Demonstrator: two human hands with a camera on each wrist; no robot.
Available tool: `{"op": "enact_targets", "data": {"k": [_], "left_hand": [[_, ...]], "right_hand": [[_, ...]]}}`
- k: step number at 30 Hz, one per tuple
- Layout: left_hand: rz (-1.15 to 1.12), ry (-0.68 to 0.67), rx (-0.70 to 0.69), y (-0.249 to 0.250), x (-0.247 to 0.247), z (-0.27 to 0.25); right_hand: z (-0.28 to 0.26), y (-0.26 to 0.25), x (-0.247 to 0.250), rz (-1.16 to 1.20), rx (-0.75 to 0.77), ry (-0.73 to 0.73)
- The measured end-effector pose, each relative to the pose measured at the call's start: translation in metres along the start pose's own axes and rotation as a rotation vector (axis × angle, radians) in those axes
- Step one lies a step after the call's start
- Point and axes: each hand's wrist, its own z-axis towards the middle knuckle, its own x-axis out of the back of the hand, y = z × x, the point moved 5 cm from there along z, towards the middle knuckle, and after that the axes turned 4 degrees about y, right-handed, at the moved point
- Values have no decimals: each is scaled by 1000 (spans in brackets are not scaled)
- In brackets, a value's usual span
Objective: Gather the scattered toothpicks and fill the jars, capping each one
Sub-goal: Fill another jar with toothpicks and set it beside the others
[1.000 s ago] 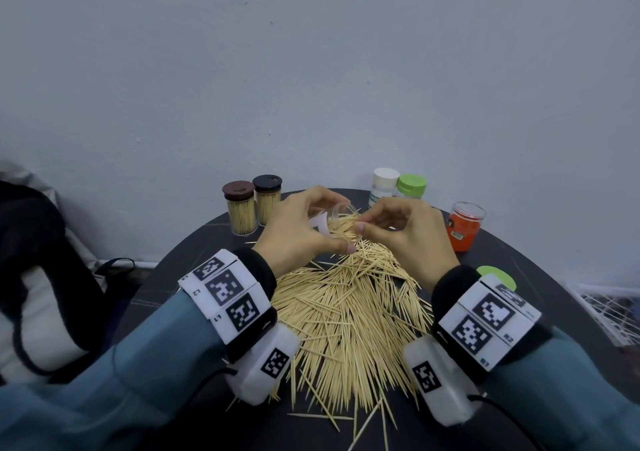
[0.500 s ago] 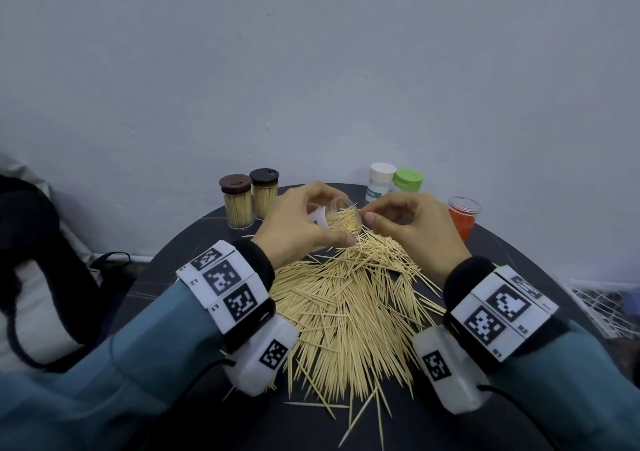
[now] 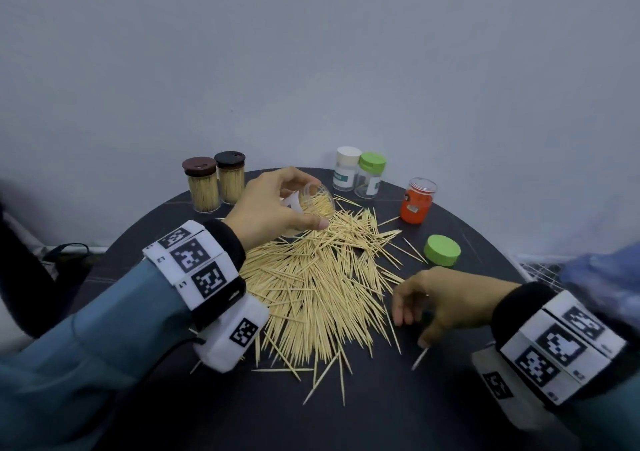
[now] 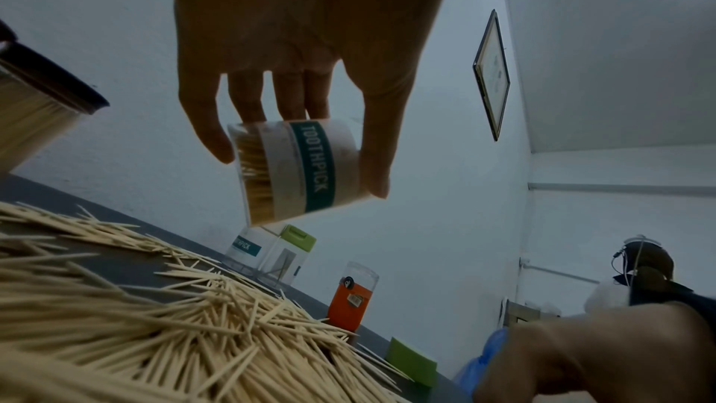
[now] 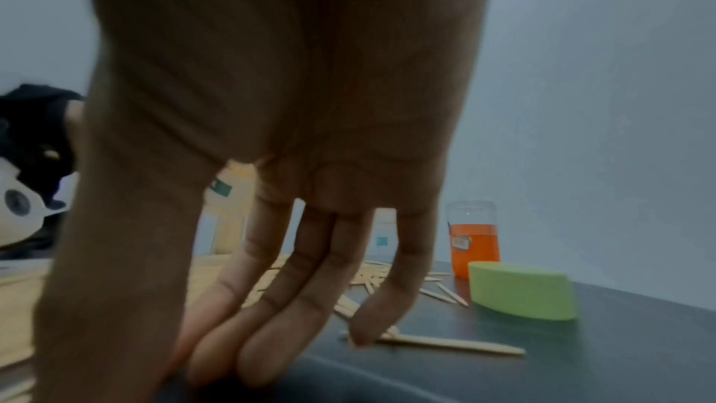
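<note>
A big pile of toothpicks covers the middle of the round dark table. My left hand grips a clear jar labelled TOOTHPICK, held tilted above the pile's far end. The jar is uncapped and partly filled with toothpicks. My right hand is at the pile's near right edge, its fingers straight and pointing down, tips touching the tabletop. It holds nothing. A single toothpick lies by its thumb, and the little finger touches a stray toothpick.
Two capped, full jars, one with a brown lid and one with a black lid, stand at the back left. A white-lidded jar, a green-lidded jar and an uncapped orange jar stand at the back right. A loose green lid lies right of the pile.
My right hand has left the jar's mouth and come down to the near right edge of the pile. My left hand still holds the tilted jar.
</note>
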Motion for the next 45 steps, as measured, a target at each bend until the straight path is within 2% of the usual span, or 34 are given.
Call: {"op": "enact_targets", "data": {"k": [7, 17, 21, 25, 31, 39, 45], "left_hand": [[-6, -12, 24, -1, 0, -3], [-2, -17, 6, 2, -1, -4], [5, -20, 8, 4, -3, -4], [12, -27, 10, 4, -4, -6], [31, -36, 4, 3, -5, -5], [17, -9, 8, 0, 1, -2], [-1, -1, 12, -2, 4, 0]], "right_hand": [[-2, 5, 7, 12, -14, -16], [-25, 30, 13, -133, -321, 16], [-41, 40, 3, -130, -494, -146], [-39, 38, -5, -43, -492, -224], [-17, 33, 6, -75, -428, -75], [12, 32, 42, -261, -502, 211], [36, 18, 52, -148, -493, 281]]}}
